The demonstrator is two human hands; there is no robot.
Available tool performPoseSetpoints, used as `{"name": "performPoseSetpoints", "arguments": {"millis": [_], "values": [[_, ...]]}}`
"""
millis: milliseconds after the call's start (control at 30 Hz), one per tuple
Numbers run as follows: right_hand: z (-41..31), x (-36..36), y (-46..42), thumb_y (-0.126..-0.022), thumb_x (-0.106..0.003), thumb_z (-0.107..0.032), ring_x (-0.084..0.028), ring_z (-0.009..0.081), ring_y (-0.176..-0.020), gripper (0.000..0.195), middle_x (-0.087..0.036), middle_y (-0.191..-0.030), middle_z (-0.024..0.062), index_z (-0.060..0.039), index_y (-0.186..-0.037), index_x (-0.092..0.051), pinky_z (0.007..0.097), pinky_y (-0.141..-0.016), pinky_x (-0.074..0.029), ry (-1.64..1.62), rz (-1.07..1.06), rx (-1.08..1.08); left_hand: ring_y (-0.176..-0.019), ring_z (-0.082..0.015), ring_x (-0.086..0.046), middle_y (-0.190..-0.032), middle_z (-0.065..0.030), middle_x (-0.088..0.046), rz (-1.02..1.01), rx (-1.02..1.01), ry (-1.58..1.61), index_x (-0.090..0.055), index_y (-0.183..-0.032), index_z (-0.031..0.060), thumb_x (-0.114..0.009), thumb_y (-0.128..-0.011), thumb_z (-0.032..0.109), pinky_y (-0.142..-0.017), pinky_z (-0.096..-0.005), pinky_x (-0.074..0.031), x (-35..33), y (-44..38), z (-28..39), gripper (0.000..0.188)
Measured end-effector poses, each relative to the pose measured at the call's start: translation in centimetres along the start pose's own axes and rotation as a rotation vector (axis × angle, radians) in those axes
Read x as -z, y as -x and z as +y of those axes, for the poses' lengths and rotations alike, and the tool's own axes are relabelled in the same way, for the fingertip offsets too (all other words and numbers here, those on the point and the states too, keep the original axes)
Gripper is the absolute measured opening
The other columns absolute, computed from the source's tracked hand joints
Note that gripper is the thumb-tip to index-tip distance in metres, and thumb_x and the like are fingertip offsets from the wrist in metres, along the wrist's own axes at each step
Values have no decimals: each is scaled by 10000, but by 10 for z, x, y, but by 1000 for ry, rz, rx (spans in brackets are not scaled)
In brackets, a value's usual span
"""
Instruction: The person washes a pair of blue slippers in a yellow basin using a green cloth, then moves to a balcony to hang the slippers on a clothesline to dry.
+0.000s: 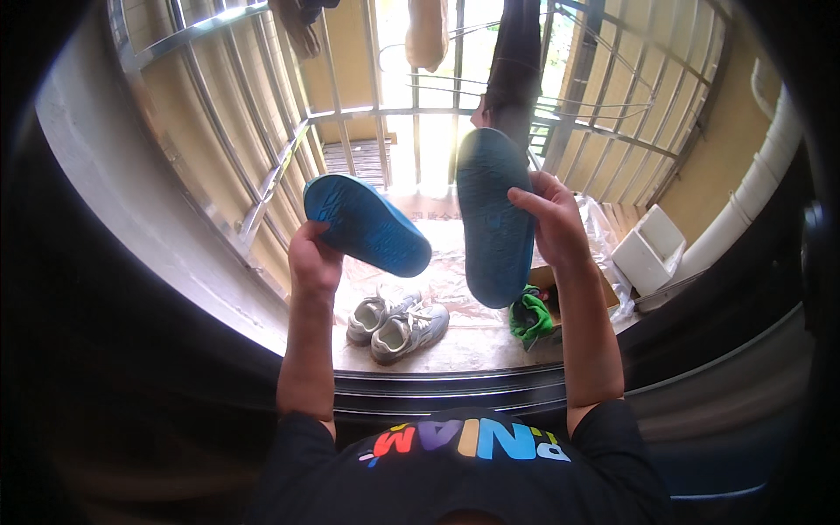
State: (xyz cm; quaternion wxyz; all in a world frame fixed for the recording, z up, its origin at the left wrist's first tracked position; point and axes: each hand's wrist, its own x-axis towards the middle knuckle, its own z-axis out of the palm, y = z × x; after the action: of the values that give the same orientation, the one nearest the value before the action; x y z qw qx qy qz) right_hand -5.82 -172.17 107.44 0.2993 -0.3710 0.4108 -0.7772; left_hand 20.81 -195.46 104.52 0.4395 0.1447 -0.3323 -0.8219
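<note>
Two blue slide slippers are held up before me, their textured soles facing my head. My left hand point(315, 257) grips the left slipper point(377, 233) by one end, thumb on the sole, and that slipper lies tilted across the view. In my right hand point(558, 220) the other slipper point(493, 220) stands nearly upright, with the thumb across its sole and the fingers behind. Below them, a pair of grey-and-white sneakers point(400, 325) sits on the sill, apart from both hands. The slippers' upper sides are mostly hidden.
Metal window bars point(417, 151) enclose the ledge. Dark clothing point(515, 65) and a beige item point(426, 33) hang above. At right are a green cloth point(530, 318), a cardboard box point(604, 289), a white foam box point(650, 249) and a white pipe point(741, 203). A sliding-door track point(453, 387) runs in front.
</note>
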Motion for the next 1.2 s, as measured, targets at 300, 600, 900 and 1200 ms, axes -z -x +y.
{"name": "performPoseSetpoints", "arguments": {"millis": [300, 600, 900, 1200], "values": [[43, -49, -5, -822, -659, 12, -672, 282, -882, 195, -670, -1022, 164, -15, -973, -539, 373, -766, -524, 572, 158, 554, -764, -191, -643, -986, -140, -674, -241, -65, -803, -501, -1304, -20, -412, -1018, 456, -679, -294, -538, -66, -24, 1, 562], [68, -67, -4, -795, -661, 39, -620, 385, -969, 250, -632, -1083, 183, -30, -964, -490, 437, -831, -510, 901, 130, 927, -1257, -360, -512, -1423, -288, -436, -545, 132, -952, -177, -1546, 51, -808, -767, 421, -1017, -437, -449, -95, -35, -25, 1067], [56, -55, -3, -769, -801, -54, -665, 229, -926, 284, -627, -1131, 147, -42, -990, -623, 260, -601, -547, 815, 36, 710, -1007, -264, -667, -1353, -232, -499, -668, -36, -975, -224, -1523, 92, -815, -774, 257, -831, -347, -568, -95, -45, -22, 968], [23, -49, -44, -890, -701, -124, -640, 124, -773, 151, -668, -877, 70, 12, -953, -682, 239, -658, -517, 507, -84, 400, -644, -57, -560, -1112, -113, -593, -635, -142, -1350, -257, -1529, 100, -803, -743, 139, -546, -222, -461, -113, -24, -34, 958]]}}
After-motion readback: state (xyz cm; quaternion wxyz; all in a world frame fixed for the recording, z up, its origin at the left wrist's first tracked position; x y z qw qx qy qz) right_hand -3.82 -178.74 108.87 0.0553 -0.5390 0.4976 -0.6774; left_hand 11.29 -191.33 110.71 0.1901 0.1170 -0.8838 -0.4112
